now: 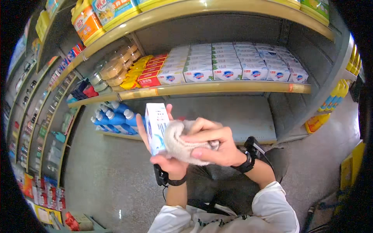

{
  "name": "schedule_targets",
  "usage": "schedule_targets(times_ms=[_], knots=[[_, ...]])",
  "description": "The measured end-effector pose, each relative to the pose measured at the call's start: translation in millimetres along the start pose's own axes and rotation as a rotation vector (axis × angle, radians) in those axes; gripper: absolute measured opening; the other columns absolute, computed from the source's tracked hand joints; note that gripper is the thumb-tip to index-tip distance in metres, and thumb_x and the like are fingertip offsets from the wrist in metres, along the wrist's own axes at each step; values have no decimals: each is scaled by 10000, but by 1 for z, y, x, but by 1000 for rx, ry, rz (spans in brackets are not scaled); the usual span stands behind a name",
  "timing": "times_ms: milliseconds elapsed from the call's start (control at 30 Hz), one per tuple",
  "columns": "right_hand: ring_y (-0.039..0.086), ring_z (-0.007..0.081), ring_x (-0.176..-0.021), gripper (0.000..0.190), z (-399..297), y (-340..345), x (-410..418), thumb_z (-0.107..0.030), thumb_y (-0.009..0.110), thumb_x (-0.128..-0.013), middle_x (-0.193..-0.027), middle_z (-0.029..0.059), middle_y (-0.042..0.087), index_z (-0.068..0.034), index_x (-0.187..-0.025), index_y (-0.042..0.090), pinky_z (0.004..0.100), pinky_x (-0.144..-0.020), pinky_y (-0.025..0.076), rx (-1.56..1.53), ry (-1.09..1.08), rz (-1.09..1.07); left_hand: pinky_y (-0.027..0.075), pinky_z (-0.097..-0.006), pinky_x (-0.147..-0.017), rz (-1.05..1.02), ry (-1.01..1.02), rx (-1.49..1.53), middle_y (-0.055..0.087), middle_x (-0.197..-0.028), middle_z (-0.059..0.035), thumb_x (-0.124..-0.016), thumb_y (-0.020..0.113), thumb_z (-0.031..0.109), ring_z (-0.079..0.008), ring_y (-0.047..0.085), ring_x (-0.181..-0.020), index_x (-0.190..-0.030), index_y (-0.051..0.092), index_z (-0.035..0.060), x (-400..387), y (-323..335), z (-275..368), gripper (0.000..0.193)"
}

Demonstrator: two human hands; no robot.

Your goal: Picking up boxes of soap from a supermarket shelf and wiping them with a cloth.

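My left hand [169, 164] grips a white and blue soap box [156, 125], which stands upright in front of the shelves. In my right hand [220, 142] is a bunched beige cloth [183, 142], pressed against the right side of the box. The cloth hides part of the box and some of my left fingers. Behind both hands, rows of similar Safeguard soap boxes [227, 72] are stacked along the middle shelf [221, 88]. Red soap boxes [150, 77] sit at the left end of those rows, beside yellow packets [131, 77].
Blue bottles with white caps [116, 116] stand on the bottom shelf [247, 116] at left. Round tubs [113, 70] sit above them. Large detergent jugs [87, 23] line the top shelf. A side panel [320, 96] bounds the right, and another shelf unit [43, 131] runs down the left.
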State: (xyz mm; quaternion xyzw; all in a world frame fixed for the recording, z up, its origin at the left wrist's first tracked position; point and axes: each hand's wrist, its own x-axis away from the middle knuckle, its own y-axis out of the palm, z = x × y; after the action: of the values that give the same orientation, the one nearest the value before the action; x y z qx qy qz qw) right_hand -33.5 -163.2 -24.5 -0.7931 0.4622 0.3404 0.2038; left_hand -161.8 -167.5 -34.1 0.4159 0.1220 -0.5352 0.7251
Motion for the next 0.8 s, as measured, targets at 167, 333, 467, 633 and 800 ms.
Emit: schedule_targets(times_ms=[167,333,467,633,800], knots=[[545,161,-1008,421,10,14,1,-125,702,-847,-1093,81,568,-13,-1230,567,287,-880,429,-158,-72,209,400,-477,-1036,-151,-143,120,330,-1446,-284,-637,508,872,-361,429,-1289,-1490,85,43,8,4,-4,1262],[507,113,-1009,369,21,9,-8,-145,645,-906,-1086,55,537,-9,-1201,470,271,-889,427,-161,56,555,325,-427,-1082,-246,-222,-52,347,-1409,-188,-580,816,624,-303,376,-1320,-1465,139,5,17,-2,-14,1275],[494,97,-979,274,28,7,-7,-144,582,-947,-1066,54,535,-13,-1162,474,258,-852,428,-62,26,689,322,-413,-1069,-353,-159,-153,360,-1386,-177,-544,873,478,-306,378,-1306,-1431,204,9,11,-2,-19,1206],[481,116,-933,308,7,19,6,-293,584,-947,-1019,62,530,-34,-1090,500,288,-815,416,-198,163,383,401,-446,-1032,-201,-180,-15,371,-1421,-226,-650,772,618,-356,434,-1284,-1428,243,20,-22,3,-21,1116],[477,139,-981,604,5,6,8,-380,796,-760,-1060,62,503,-43,-1124,451,308,-871,417,-102,49,267,320,-422,-1078,-148,34,-261,313,-1439,-166,-712,771,513,-292,367,-1305,-1458,204,6,-35,15,-33,1066]])
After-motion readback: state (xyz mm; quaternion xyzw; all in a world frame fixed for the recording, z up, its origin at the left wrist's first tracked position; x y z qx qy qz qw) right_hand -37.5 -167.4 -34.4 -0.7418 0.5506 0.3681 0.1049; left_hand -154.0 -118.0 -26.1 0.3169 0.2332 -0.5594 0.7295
